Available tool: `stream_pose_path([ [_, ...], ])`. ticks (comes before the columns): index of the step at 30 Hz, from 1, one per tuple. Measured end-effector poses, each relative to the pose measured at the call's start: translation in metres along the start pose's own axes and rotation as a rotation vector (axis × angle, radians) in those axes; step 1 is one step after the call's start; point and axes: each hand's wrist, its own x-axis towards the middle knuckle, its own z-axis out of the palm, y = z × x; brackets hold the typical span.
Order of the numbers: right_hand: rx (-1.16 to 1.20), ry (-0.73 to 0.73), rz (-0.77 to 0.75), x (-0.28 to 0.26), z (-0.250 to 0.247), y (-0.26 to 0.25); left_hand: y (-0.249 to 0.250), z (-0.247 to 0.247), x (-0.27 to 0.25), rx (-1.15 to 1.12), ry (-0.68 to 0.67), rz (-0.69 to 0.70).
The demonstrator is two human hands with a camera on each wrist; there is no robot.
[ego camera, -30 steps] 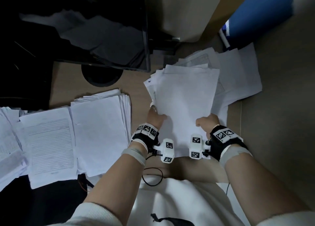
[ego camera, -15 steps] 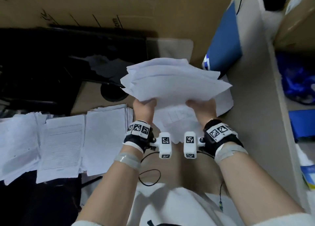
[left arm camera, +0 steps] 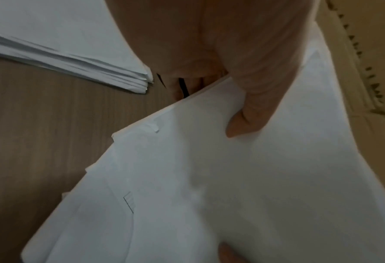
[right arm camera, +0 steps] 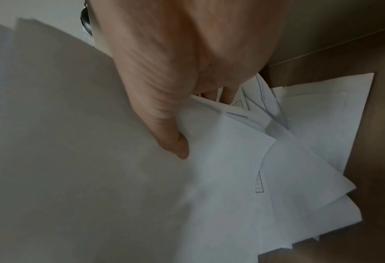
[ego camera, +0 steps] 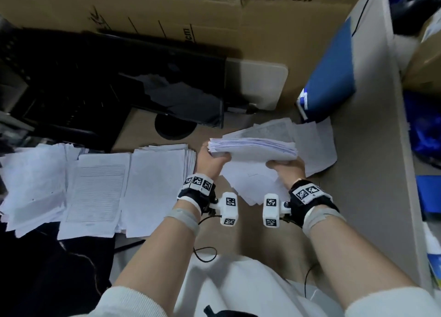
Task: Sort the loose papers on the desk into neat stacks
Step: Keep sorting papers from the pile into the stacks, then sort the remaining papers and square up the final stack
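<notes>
The bundle of papers (ego camera: 253,147) is held up off the desk (ego camera: 214,135) in the space between the two hands, tipped so that its layered edges face the head camera and its lower sheets hang down toward the person. The left hand (ego camera: 211,160) grips the bundle's left side, thumb (left arm camera: 249,113) pressed on the near sheet and the other fingers curled behind it; the right hand (ego camera: 287,169) grips the right side the same way, its thumb (right arm camera: 171,135) bearing on the sheet while the fingers go out of sight behind. Beneath and beyond the bundle, loose sheets (ego camera: 317,147) lie fanned untidily on the desk beside the grey partition (ego camera: 372,149), some showing printed lines in the right wrist view (right arm camera: 299,160). Just left of the left hand sits a squared stack (ego camera: 157,187), touching or overlapping a printed-page stack (ego camera: 95,192), and further left a rougher heap (ego camera: 31,185); the edge of the nearest stack shows in the left wrist view (left arm camera: 74,58). Behind the stacks stands a dark monitor (ego camera: 143,97) on a round base (ego camera: 175,126), with a cardboard box (ego camera: 167,11) behind it and a blue folder (ego camera: 331,73) leaning against the partition
</notes>
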Motion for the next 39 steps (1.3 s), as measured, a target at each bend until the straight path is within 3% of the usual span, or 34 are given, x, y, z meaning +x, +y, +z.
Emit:
stream_pose_path([
  [3, 0.032, -0.014, 0.053, 0.006, 0.007, 0.0, -0.001, -0.001, 0.013, -0.007, -0.075, -0.086],
  [6, 0.055, 0.024, 0.083, 0.014, 0.011, -0.003, 0.019, 0.006, 0.016, -0.066, -0.107, -0.066],
  [11, -0.103, -0.06, 0.136, 0.012, 0.013, -0.004, 0.043, 0.015, 0.024, -0.168, 0.166, -0.19],
  [13, -0.118, -0.098, 0.184, 0.005, 0.013, 0.002, 0.045, 0.016, 0.024, -0.163, 0.178, -0.221],
  [16, -0.029, -0.045, 0.165, -0.004, 0.01, 0.007, 0.049, 0.019, 0.016, -0.204, 0.152, -0.167],
  [21, 0.091, 0.009, -0.04, -0.015, -0.006, -0.019, 0.048, 0.009, -0.005, -0.191, 0.019, 0.03],
  [24, 0.181, 0.007, -0.115, -0.024, -0.015, -0.033, 0.035, -0.003, -0.022, -0.1, -0.019, 0.012],
  [27, 0.218, -0.078, -0.133, -0.038, -0.016, -0.036, 0.027, -0.007, -0.043, -0.205, -0.032, -0.025],
  [32, 0.06, -0.301, -0.14, -0.061, -0.008, -0.028, 0.023, -0.023, -0.062, -0.243, 0.174, 0.012],
  [36, -0.113, -0.295, -0.197, -0.071, 0.015, -0.031, 0.004, -0.047, -0.065, -0.199, 0.193, 0.056],
  [39, -0.159, -0.264, -0.281, -0.082, 0.039, -0.038, 0.008, -0.066, -0.083, -0.183, 0.228, 0.272],
])
